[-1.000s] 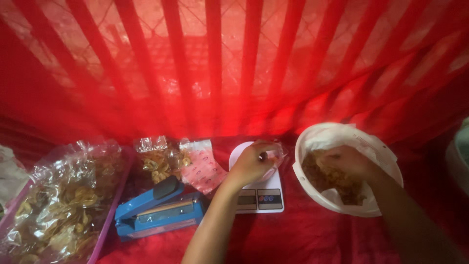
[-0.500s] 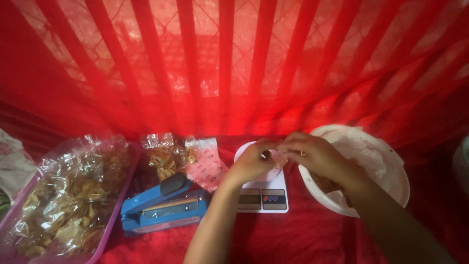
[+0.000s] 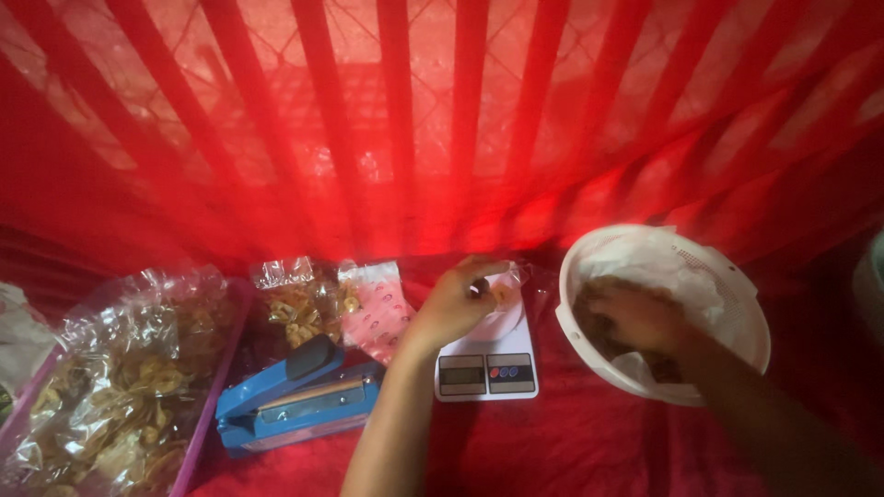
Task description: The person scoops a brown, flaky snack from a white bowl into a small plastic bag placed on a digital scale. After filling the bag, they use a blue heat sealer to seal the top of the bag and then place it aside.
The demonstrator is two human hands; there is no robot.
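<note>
Left hand [image 3: 456,304] pinching a small clear bag [image 3: 505,293] over the scale [image 3: 486,361], unmoved from half a second ago. Right hand [image 3: 635,317], then beside the bag, now back down in the white bowl [image 3: 718,285] right of the scale, fingers curled into the chips, apparently gathering another pinch. Left of the scale, blue sealer [image 3: 299,396] idle.

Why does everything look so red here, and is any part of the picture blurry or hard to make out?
Head view: light glows through the red striped cloth, tinting everything red; the right hand inside the white basket is dim and soft; the left hand over the scale is clearer; the corners fall into shadow.
</note>
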